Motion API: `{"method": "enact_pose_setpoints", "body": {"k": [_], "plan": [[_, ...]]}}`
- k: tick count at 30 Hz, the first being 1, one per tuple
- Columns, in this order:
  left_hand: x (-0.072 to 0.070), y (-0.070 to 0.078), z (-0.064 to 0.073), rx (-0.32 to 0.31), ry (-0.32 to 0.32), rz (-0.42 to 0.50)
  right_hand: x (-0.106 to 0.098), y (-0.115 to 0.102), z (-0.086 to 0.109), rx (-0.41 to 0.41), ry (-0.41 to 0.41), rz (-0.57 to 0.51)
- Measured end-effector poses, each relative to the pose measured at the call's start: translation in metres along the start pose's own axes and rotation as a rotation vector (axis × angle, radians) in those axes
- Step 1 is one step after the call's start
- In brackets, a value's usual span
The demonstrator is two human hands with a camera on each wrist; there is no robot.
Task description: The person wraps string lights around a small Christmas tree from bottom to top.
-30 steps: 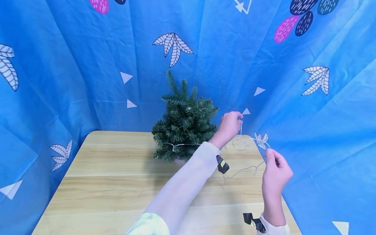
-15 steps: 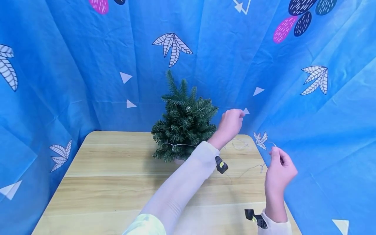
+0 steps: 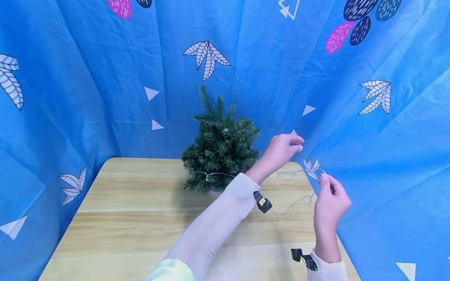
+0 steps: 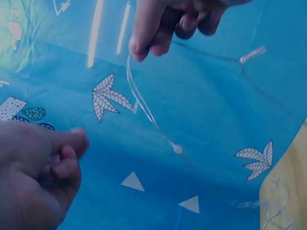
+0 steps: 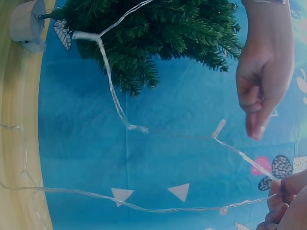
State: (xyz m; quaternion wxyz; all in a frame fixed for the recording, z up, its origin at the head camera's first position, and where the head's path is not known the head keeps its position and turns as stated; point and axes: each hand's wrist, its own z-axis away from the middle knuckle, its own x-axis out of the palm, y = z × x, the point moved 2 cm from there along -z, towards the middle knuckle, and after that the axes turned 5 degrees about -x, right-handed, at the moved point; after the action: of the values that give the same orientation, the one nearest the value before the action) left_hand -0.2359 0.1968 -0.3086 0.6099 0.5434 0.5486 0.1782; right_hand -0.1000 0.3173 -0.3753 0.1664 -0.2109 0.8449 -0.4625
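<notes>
A string of clear fairy lights (image 3: 297, 200) runs from a small green artificial Christmas tree (image 3: 221, 144) toward the right side. My right hand (image 3: 330, 201) pinches the wire between thumb and forefinger, and lengths of it trail down from there, as the right wrist view shows. My left hand (image 3: 281, 152) is just right of the tree, thumb and forefinger parted with nothing between them. In the left wrist view, the left hand (image 4: 33, 172) is apart from the wire, while the right hand (image 4: 177, 24) holds a bend of it. The left forearm hides part of the tree's lower branches.
The tree's pale base (image 5: 26, 23) stands on a light wooden table (image 3: 140, 226). More of the light string (image 3: 286, 173) lies looped near the table's back right corner. A blue patterned curtain (image 3: 123, 78) surrounds the table at the back and sides.
My left hand has let go of the wire it pinched and shifted slightly right, its fingers parting. The right hand keeps its pinch on the fairy lights, moving only a little.
</notes>
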Motion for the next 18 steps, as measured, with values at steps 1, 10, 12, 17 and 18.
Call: {"method": "enact_pose_setpoints", "body": {"k": [1, 10, 12, 17, 18], "plan": [[0.001, 0.0, 0.0, 0.009, -0.031, 0.027, 0.001, -0.001, 0.0, -0.003, 0.0, -0.004], [0.006, 0.001, -0.003, 0.162, -0.323, 0.074, 0.012, -0.01, -0.005, -0.046, -0.036, -0.042], [0.006, 0.002, -0.005, 0.186, -0.368, 0.05, 0.013, -0.013, -0.006, -0.052, -0.044, -0.051], [0.008, 0.003, -0.01, 0.21, -0.439, -0.033, 0.016, -0.018, -0.008, -0.074, -0.05, -0.055], [0.009, 0.003, -0.011, 0.218, -0.445, -0.052, 0.016, -0.018, -0.009, -0.078, -0.05, -0.051]]}}
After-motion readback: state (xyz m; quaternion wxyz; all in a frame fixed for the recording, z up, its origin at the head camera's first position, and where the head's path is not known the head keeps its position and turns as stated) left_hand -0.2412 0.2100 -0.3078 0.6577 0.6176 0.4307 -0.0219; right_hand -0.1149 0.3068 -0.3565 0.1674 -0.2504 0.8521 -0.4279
